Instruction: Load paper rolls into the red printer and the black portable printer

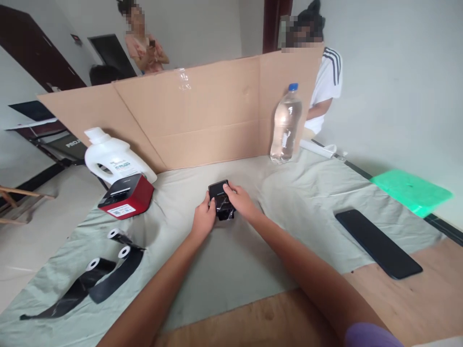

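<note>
Both my hands hold a small black box-shaped device [221, 200] over the middle of the cloth. My left hand [205, 213] grips its left side, thumb on the front. Across from it, my right hand [241, 200] clasps the right side with the thumb on the upper face. A glossy dark piece hangs at the device's lower end; its exact kind is unclear. Left of my hands stands a red and black printer-like box [126, 196]. Nearer me lie several rolls of black paper or film [125, 253], partly unwound.
A cardboard screen [202, 111] stands along the back. White jug [115, 154] rests at back left, clear water bottle [285, 125] at back right. A long black phone-like slab [378, 243] and green plastic item [412, 190] lie right. Two people are beyond the screen.
</note>
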A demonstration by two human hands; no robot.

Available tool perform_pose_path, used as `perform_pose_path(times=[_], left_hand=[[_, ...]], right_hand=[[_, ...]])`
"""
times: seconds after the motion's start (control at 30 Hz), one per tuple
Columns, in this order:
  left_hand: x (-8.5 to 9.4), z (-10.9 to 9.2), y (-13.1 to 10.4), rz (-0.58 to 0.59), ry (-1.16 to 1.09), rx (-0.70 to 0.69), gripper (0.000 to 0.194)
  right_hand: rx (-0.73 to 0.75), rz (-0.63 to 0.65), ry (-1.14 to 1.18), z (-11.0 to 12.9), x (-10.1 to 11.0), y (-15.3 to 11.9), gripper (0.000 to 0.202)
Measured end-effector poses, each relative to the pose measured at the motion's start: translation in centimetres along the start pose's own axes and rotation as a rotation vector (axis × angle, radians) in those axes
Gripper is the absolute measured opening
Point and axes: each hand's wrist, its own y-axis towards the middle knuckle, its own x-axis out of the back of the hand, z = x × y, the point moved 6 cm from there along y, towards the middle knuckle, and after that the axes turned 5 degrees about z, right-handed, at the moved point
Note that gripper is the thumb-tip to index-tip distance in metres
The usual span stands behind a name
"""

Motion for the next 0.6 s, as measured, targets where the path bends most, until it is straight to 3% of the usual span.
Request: perform_pose_path(times=[0.1, 0.23, 0.33, 0.47, 0.6], left_hand=[[-3.4, -4.4, 3.6, 0.025, -0.068, -0.069, 0.052], [-10.5, -10.6, 7.8, 0.116, -0.135, -0.098, 0.046], [-15.2, -14.2, 9.5, 0.192, -0.113, -0.154, 0.046], [-19.2, -16.4, 10.4, 0.257, -0.082, -0.152, 0.049], [-21.1, -17.4, 10.6, 0.286, -0.059, -0.145, 0.052]], right_hand=[[-0.039, -0.070, -0.071, -0.5, 5.6, 1.7, 0.049], [-0.103, -0.232, -0.184, -2.5, 14.3, 2.6, 0.060], [-0.165, -0.342, -0.208, -4.8, 19.3, 2.5, 0.067], [-0.218, -0.405, -0.133, -8.4, 22.8, 2.5, 0.076], [-0.208, -0.408, -0.019, -11.1, 24.4, 2.8, 0.075]])
